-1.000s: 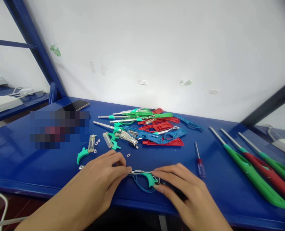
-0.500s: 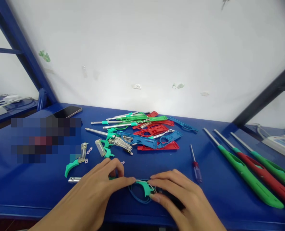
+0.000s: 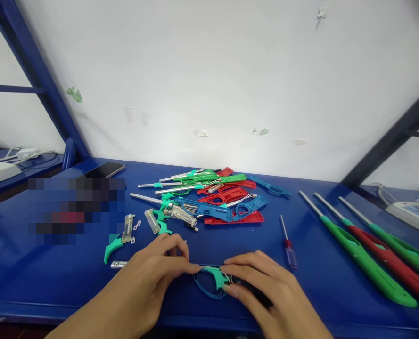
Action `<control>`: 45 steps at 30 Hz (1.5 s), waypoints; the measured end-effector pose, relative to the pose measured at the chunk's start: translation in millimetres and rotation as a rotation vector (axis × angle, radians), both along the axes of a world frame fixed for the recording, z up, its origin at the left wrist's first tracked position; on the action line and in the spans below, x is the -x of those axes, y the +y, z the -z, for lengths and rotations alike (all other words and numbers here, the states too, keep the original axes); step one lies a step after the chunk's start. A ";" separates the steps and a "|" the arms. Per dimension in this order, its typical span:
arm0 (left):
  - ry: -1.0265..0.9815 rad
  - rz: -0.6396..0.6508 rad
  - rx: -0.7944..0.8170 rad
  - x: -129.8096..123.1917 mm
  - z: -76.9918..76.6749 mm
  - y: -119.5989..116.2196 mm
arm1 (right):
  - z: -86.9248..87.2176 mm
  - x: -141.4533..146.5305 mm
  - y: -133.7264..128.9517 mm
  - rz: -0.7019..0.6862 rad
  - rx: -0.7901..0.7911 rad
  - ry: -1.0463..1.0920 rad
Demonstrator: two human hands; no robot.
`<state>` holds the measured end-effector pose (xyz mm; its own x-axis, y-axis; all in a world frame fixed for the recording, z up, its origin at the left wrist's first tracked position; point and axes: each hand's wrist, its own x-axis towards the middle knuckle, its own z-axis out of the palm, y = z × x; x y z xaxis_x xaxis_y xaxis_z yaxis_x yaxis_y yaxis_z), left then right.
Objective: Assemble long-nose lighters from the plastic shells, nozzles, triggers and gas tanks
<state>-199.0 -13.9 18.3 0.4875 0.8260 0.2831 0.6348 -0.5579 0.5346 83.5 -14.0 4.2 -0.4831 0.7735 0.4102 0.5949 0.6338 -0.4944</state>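
At the table's near edge lies a blue lighter shell half [image 3: 209, 294], its trigger loop showing between my hands. A teal trigger [image 3: 217, 278] sits in it, with thin white wire beside it. My left hand [image 3: 156, 275] pinches the shell at the trigger's left end, thumb and forefinger together. My right hand [image 3: 262, 282] grips the trigger's right side and the shell's handle, which its fingers mostly hide. A metal lighter tube [image 3: 118, 264] pokes out left of my left hand. Just beyond lie a loose teal trigger [image 3: 113, 248] and a clear fuel tank [image 3: 127, 228].
Behind my hands is a pile of red, green and blue shell halves [image 3: 226, 194] with metal tubes. A screwdriver [image 3: 289, 249] lies to the right, near several assembled lighters [image 3: 357, 259]. A phone [image 3: 105, 170] rests at the back left. A power strip [image 3: 416, 212] is far right.
The view has shifted slightly, so the table's things appear a little lower and, on the left, further right. Both hands keep their hold; the left fingers have bent slightly closer around the shell.
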 end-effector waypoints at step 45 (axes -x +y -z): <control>0.111 -0.052 -0.279 -16.7 40.2 22.1 | -29.4 -108.7 104.0 0.649 -0.352 -0.007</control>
<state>-182.3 8.2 -21.9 0.4870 0.7485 0.4501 0.7126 -0.6385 0.2908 192.2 90.1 33.6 0.0232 0.7276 0.6856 0.9067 0.2736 -0.3211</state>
